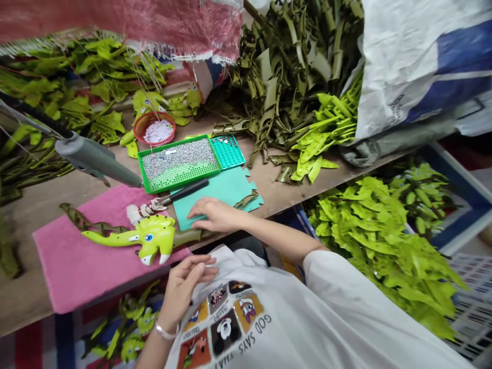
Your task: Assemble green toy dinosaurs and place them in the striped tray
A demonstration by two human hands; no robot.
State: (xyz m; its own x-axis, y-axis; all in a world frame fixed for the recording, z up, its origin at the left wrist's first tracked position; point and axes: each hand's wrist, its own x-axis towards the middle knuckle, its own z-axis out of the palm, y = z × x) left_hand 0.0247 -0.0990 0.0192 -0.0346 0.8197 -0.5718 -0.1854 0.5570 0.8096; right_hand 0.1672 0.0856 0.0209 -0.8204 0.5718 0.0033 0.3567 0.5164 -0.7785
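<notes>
Right hand: fingers spread open, pressing flat on the teal foam sheet right now!
Left hand: open, empty, up over the white T-shirt.
Foam dinosaur: lime green, on the pink towel, 9 o'clock from the sheet.

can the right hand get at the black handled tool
Probably yes: the right hand rests on the teal foam sheet, and the black-handled tool lies at that sheet's far edge, with only bare foam between them.

Lime-green foam dinosaur on pink towel.
</notes>
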